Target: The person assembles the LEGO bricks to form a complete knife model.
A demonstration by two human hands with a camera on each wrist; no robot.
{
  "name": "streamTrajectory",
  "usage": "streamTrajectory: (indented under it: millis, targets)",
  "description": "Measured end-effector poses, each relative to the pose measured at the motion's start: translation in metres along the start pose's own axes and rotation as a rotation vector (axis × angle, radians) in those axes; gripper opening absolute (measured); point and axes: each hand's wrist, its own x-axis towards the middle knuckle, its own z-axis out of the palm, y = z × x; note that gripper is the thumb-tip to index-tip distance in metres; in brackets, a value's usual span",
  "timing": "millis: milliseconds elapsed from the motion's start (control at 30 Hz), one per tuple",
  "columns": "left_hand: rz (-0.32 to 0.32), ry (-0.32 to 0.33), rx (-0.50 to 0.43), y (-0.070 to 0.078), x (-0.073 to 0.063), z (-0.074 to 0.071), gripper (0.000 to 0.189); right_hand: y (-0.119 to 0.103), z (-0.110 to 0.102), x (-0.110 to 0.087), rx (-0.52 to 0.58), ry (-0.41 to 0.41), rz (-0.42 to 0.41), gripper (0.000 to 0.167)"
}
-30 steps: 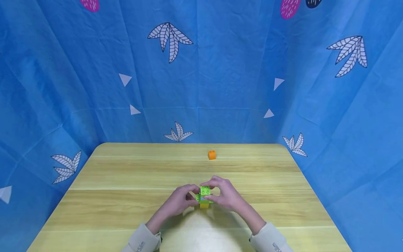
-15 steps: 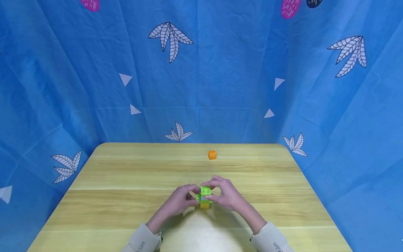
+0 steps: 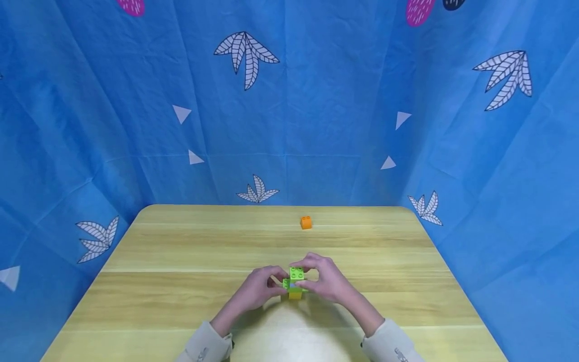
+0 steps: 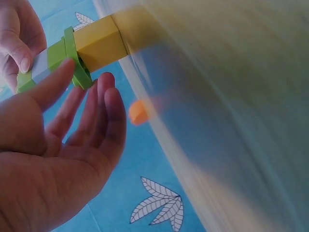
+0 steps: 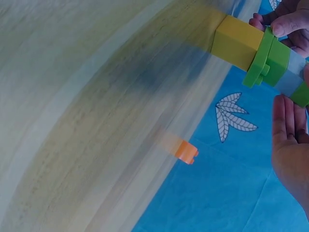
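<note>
A tower of toy building blocks stands on the table between both hands. From the bottom up it has a yellow block (image 5: pixel 236 41), a wider flat green plate (image 4: pixel 78 63), a green block (image 5: pixel 277 58), a pale blue block (image 4: pixel 40 66) and a green block with studs (image 3: pixel 296 273) on top. My left hand (image 3: pixel 256 289) pinches the plate's left end between thumb and fingers, its other fingers extended. My right hand (image 3: pixel 326 279) holds the upper blocks from the right, thumb on the near side and fingers on the far side, partly hiding the pale blue one.
Farther back on the wooden table (image 3: pixel 203 236), an orange block (image 3: pixel 306 222) sits alone, beyond the hands. Blue patterned cloth (image 3: pixel 316 100) hangs behind the table and along its sides.
</note>
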Motion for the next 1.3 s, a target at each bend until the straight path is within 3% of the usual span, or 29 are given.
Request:
streamTrajectory:
  millis: [933, 1067, 1300]
  targets:
    - [-0.001, -0.002, -0.018, -0.001, 0.000, 0.000, 0.023, 0.005, -0.002, 0.003, 0.100, -0.046, 0.008, 0.046]
    - [-0.009, -0.004, -0.015, 0.000, -0.001, 0.001, 0.025, 0.009, -0.008, 0.005, 0.170, -0.048, 0.033, 0.047]
    - [-0.020, -0.006, -0.006, 0.002, -0.002, -0.001, 0.028, 0.030, -0.025, 0.024, 0.220, 0.051, 0.143, 0.043]
